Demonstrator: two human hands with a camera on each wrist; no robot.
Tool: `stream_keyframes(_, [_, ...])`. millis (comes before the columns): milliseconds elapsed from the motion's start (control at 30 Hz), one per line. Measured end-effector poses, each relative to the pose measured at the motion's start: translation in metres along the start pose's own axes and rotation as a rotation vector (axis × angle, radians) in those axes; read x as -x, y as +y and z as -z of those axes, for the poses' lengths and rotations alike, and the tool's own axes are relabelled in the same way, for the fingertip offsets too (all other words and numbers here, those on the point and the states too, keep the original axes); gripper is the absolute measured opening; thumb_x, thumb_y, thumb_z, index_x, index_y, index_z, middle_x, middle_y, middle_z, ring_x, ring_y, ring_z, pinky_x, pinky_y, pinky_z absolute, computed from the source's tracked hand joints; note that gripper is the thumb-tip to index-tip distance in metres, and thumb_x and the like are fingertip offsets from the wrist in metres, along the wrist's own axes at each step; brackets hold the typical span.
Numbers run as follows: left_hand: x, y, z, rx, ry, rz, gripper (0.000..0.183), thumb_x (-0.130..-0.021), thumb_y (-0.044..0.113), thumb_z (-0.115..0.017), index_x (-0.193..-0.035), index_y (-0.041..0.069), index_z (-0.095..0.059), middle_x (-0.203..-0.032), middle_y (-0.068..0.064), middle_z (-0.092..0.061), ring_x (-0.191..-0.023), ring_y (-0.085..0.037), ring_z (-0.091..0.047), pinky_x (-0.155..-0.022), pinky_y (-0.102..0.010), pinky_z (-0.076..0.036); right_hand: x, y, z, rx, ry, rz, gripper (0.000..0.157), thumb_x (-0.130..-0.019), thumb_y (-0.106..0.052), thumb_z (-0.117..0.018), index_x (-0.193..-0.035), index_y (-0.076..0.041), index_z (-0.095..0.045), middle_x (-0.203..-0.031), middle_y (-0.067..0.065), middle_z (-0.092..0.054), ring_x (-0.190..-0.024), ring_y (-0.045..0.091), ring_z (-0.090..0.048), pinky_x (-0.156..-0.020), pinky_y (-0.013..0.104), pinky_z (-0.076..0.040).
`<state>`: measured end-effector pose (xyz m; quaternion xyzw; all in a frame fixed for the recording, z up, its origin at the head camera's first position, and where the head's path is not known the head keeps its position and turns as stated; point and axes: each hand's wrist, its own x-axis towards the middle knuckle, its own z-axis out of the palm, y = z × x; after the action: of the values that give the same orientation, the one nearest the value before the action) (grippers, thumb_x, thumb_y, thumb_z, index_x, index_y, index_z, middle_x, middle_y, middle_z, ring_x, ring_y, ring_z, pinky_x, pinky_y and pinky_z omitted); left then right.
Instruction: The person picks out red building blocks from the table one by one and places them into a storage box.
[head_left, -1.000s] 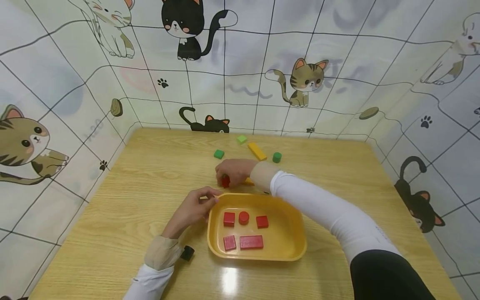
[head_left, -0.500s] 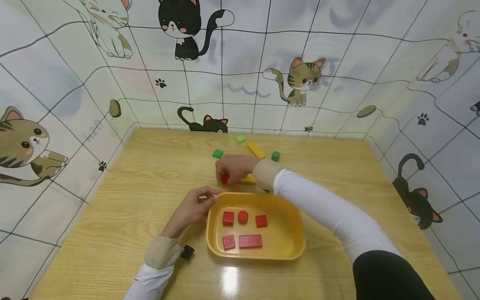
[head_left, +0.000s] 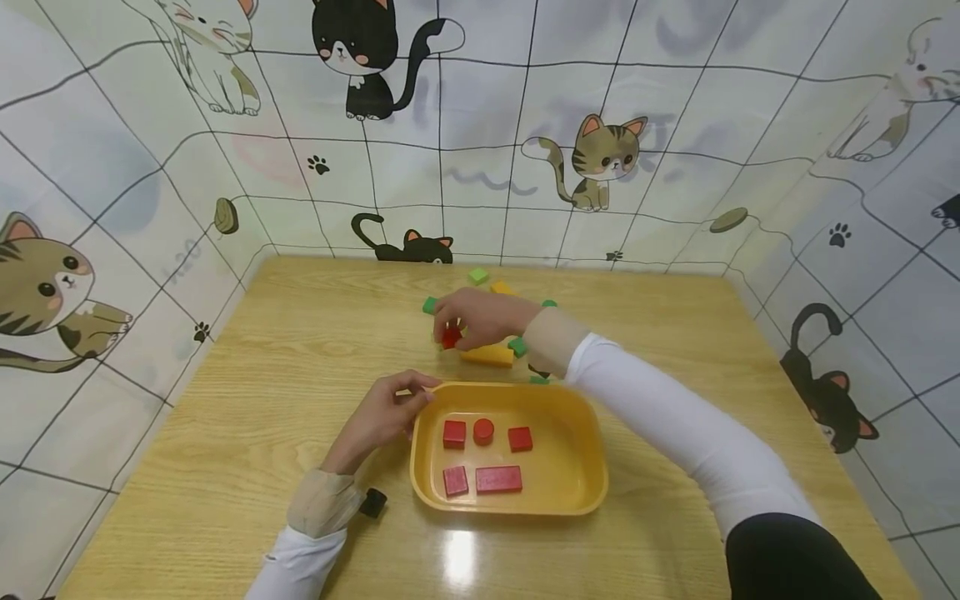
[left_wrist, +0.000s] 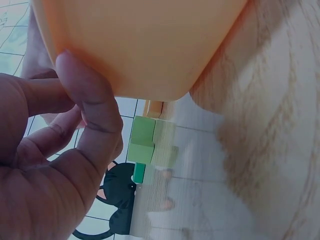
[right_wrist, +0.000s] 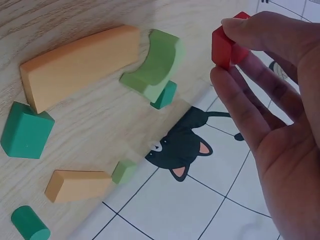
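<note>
My left hand (head_left: 382, 412) pinches the upper left corner of a yellow plastic tray (head_left: 573, 467), its thumb and fingers at the rim in the left wrist view. Inside the tray lie several red blocks, among them a round one (head_left: 483, 431) and a long one (head_left: 498, 479). Beyond the tray, my right hand (head_left: 487, 317) holds a small red block (right_wrist: 221, 47) between thumb and fingertips. Close to that hand are a long yellow-orange block (right_wrist: 82, 65), a light green arch block (right_wrist: 157, 62) and a dark green block (right_wrist: 25, 132).
A black block (head_left: 372, 502) lies by the left wrist. Toward the table's far edge sit a light green block (head_left: 478, 275), a second yellow-orange block (right_wrist: 77, 186) and a green cylinder (right_wrist: 30, 222). A cat-print sheet (head_left: 480, 175) surrounds the table's back and sides.
The right hand has moved farther from the tray, carrying the red block, and more of the long yellow-orange block shows beneath it. The left hand keeps its place on the rim.
</note>
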<state>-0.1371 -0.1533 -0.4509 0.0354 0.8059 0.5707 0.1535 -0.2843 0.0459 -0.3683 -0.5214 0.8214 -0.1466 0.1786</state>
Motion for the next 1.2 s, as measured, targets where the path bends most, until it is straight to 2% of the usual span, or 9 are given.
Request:
stream_keyframes(267, [0.0,0.001,0.0,0.006,0.001,0.016,0.024,-0.102,0.01,-0.062,-0.125,0.006,-0.069,-0.105,-0.018,-0.062,-0.064,-0.017,-0.059,-0.054,-0.028,-0.054,0.02,-0.005,0.008,-0.033,0.05,-0.04,0.017,-0.091,-0.009,-0.074,-0.107,-0.015,-0.074,-0.109,0.002,-0.063,-0.099,0.015,-0.065,-0.096,0.032,-0.057])
stream_keyframes(567, [0.0,-0.002,0.001,-0.004,-0.01,0.026,0.024,-0.103,0.012,-0.061,-0.126,0.009,-0.069,-0.106,-0.017,-0.063,-0.067,-0.018,-0.061,-0.056,-0.028,-0.054,0.043,-0.017,0.006,-0.066,0.068,-0.011,0.016,-0.091,-0.008,-0.074,-0.107,-0.013,-0.075,-0.107,0.002,-0.065,-0.099,0.014,-0.066,-0.095,0.03,-0.058])
stream_keyframes(967, [0.0,-0.008,0.001,-0.012,-0.016,0.004,0.025,-0.103,0.014,-0.062,-0.126,0.008,-0.068,-0.111,-0.018,-0.066,-0.068,-0.018,-0.062,-0.057,-0.03,-0.055,0.064,-0.04,-0.013,-0.031,-0.01,-0.081,0.017,-0.092,-0.013,-0.077,-0.108,-0.018,-0.074,-0.107,-0.004,-0.064,-0.097,0.013,-0.062,-0.094,0.031,-0.057])
stream_keyframes(1200, [0.001,-0.011,0.001,-0.01,-0.011,-0.029,0.025,-0.102,0.012,-0.062,-0.126,0.007,-0.069,-0.102,-0.017,-0.061,-0.066,-0.019,-0.063,-0.055,-0.03,-0.056,0.071,-0.052,-0.025,-0.019,-0.103,-0.117,0.02,-0.092,-0.015,-0.076,-0.112,-0.016,-0.074,-0.107,-0.002,-0.063,-0.099,0.017,-0.062,-0.094,0.033,-0.056])
